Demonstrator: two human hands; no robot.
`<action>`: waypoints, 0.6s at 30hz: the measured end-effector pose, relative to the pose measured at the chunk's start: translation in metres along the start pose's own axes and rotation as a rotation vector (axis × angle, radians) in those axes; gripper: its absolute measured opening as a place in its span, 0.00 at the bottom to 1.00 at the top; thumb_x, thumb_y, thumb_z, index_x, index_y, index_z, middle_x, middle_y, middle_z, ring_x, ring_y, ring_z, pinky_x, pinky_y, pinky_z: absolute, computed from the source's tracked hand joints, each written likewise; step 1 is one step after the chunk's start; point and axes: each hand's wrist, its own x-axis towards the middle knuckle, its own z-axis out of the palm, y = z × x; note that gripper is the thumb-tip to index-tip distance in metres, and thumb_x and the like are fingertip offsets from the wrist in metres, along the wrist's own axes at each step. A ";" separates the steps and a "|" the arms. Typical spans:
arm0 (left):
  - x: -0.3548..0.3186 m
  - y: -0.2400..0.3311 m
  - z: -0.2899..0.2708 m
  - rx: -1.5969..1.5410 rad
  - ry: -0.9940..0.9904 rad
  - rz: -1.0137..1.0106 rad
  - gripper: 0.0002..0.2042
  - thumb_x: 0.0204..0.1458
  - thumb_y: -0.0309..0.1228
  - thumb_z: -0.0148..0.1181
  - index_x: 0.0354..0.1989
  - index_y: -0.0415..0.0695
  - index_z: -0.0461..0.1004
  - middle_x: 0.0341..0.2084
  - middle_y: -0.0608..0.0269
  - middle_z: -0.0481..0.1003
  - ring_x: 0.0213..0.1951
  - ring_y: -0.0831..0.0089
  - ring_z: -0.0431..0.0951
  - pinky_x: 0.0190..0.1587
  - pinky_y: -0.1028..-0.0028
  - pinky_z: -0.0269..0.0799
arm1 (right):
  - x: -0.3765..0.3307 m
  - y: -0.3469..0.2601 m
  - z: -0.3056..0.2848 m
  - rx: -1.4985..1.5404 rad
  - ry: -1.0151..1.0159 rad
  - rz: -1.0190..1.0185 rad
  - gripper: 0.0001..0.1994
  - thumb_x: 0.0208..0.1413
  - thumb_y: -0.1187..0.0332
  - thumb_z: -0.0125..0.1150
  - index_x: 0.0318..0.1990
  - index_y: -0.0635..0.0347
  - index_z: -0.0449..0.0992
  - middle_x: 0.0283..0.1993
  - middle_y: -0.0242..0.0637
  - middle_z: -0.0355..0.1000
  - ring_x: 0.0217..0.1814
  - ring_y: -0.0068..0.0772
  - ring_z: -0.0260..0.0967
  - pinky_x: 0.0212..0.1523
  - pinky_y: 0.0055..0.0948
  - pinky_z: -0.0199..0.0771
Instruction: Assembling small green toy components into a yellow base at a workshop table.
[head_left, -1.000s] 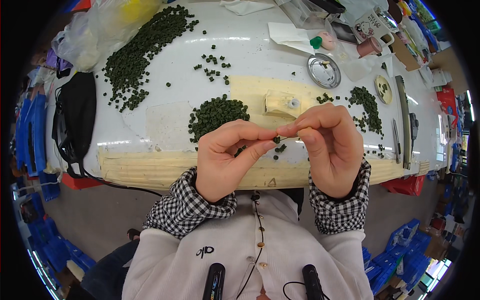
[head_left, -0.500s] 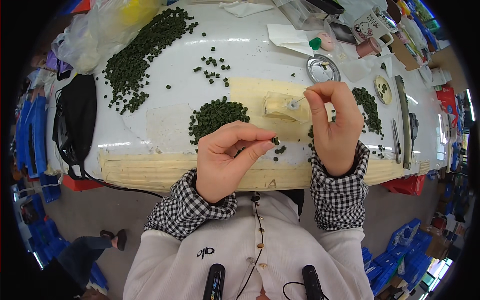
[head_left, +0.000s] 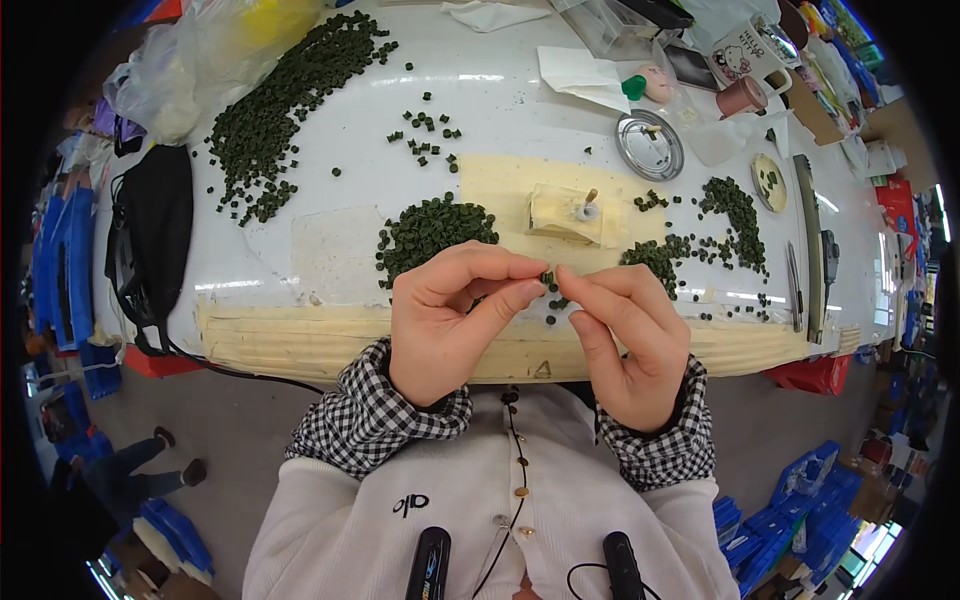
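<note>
The right hand [head_left: 628, 335] has come back from the pale block with its upright pin [head_left: 566, 212] to meet the left hand [head_left: 452, 315], both pinching one small green piece [head_left: 547, 278] between fingertips above the table [head_left: 330, 240] edge. Judged by the heaps, the pile ahead [head_left: 432, 228] and the far pile [head_left: 290, 100] remain unworked; those at right [head_left: 735, 210] look handled.

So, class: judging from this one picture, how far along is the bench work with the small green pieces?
Done, it seems: a small pile lies right of the taped jig. In hand: the left hand and right hand pinch one green piece between fingertips. Left: the heap by the left hand and the large heap far left look untouched.
</note>
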 end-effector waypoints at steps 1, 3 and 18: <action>0.000 0.000 0.000 0.002 0.006 0.009 0.09 0.50 0.15 0.57 0.40 0.33 0.76 0.36 0.59 0.75 0.38 0.78 0.76 0.39 0.82 0.72 | -0.002 0.001 0.002 0.014 -0.001 -0.008 0.18 0.44 0.81 0.62 0.47 0.63 0.77 0.34 0.39 0.71 0.33 0.35 0.67 0.33 0.26 0.68; 0.000 -0.002 0.001 0.008 0.018 0.027 0.09 0.50 0.15 0.57 0.40 0.33 0.76 0.36 0.59 0.75 0.37 0.79 0.75 0.38 0.82 0.71 | -0.005 0.001 0.004 0.042 0.003 0.024 0.18 0.45 0.81 0.62 0.47 0.63 0.77 0.34 0.39 0.71 0.33 0.35 0.67 0.34 0.26 0.68; 0.000 -0.006 0.001 0.023 -0.023 0.030 0.08 0.50 0.15 0.58 0.38 0.34 0.77 0.35 0.60 0.76 0.36 0.79 0.75 0.36 0.83 0.70 | -0.011 0.008 0.004 0.134 -0.034 0.040 0.18 0.46 0.81 0.62 0.48 0.63 0.77 0.35 0.38 0.72 0.32 0.32 0.68 0.33 0.24 0.70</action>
